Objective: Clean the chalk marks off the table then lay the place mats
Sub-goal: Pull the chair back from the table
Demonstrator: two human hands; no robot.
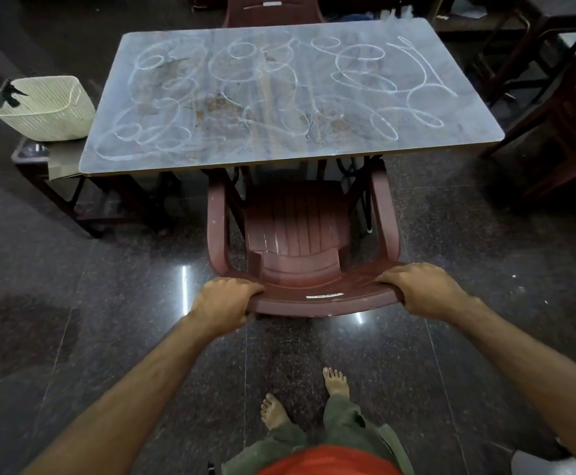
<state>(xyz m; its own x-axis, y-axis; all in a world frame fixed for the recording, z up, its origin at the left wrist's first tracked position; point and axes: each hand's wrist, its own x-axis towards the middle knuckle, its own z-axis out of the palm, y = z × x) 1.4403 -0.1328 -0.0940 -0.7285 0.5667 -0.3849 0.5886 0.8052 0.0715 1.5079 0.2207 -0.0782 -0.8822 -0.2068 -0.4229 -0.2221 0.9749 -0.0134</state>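
Chalk marks [290, 87], white loops and scrawled ovals, cover nearly the whole table [478, 132], a rounded-corner rectangular slab with a smooth, grey, marbled surface and brownish stains near its middle; it stands beyond both hands, well apart from them. Between table and hands sits a maroon plastic chair [296, 231], its ribbed seat partly tucked under the table's near edge and its curved armrests running back toward the person. The left hand [224, 299] grips the left end of the chair's curved backrest top, fingers curled over the rim. The right hand [423, 289] grips the right end the same way, fingers wrapped over the edge. Beyond the left hand and off to its side, a cream slatted plastic basket [50, 111] stands on a low dark stand, just beside the table's corner. Below the hands, bare feet [274, 411] stand on a glossy, dark speckled stone floor [108, 303].
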